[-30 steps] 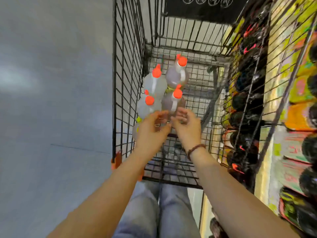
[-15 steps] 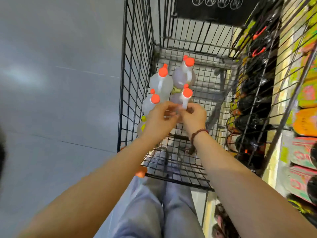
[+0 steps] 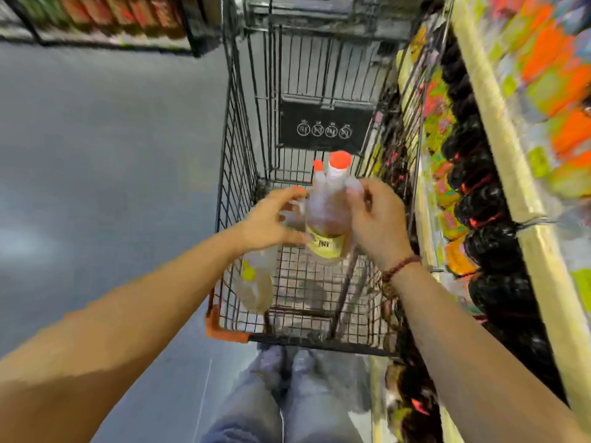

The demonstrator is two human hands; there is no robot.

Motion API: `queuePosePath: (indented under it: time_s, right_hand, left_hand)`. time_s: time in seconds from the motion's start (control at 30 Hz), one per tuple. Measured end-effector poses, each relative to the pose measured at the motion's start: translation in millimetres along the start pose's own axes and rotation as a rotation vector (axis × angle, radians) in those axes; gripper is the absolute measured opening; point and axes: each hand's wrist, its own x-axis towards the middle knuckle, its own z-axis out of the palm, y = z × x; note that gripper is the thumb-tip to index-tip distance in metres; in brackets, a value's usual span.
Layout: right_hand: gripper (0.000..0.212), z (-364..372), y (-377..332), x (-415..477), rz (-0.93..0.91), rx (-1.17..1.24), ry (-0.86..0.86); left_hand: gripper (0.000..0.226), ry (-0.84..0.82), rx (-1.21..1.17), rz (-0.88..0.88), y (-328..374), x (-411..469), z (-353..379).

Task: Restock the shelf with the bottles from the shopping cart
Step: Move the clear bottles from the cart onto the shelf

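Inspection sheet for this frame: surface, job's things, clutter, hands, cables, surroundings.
Surface: shopping cart, wire floor partly bare.
Job's things: orange-capped bottle held cap up inside the cart; second bottle close behind it; pale bottle low against the cart's left wall.
Clutter: nothing seen.
Hands: right hand curled round the orange-capped bottle; left hand spread at its other side, grip blurred.
Cables: nothing seen.
Surroundings: shelf at right with dark bottles; grey floor; another shelf across the aisle.

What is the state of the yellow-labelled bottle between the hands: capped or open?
Capped. An orange cap sits on the neck of the yellow-labelled bottle; whether it is sealed tight cannot be told.
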Motion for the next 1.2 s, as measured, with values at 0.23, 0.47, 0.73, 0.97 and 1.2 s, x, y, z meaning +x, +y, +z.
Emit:
queuePosePath:
  time_s: [0.23, 0.47, 0.73, 0.97, 1.2]
  right_hand:
    - [0.026, -85, -83, 30, -0.154, 0.062, 0.207]
    - [0.031, -162, -161, 30, -0.161, 0.024, 0.448]
    - [0.036, -222, -240, -24, -0.126, 0.041, 0.711]
    - [0.036, -261, -287, -117, -0.044, -0.040, 0.935]
    - [0.032, -294, -310, -251, 0.066, -0.217, 1.154]
  left_hand:
    - [0.066, -0.084, -0.095, 0.246, 103, 12, -50]
    - [0.058, -0.289, -0.179, 0.455, 199, 1, -68]
    - [0.035, -0.547, -0.388, 0.579, 270, -34, -47]
    - [0.044, -0.767, -0.478, 0.697, 321, -90, 0]
    - [0.033, -1.000, -0.474, 0.721, 356, -188, 69]
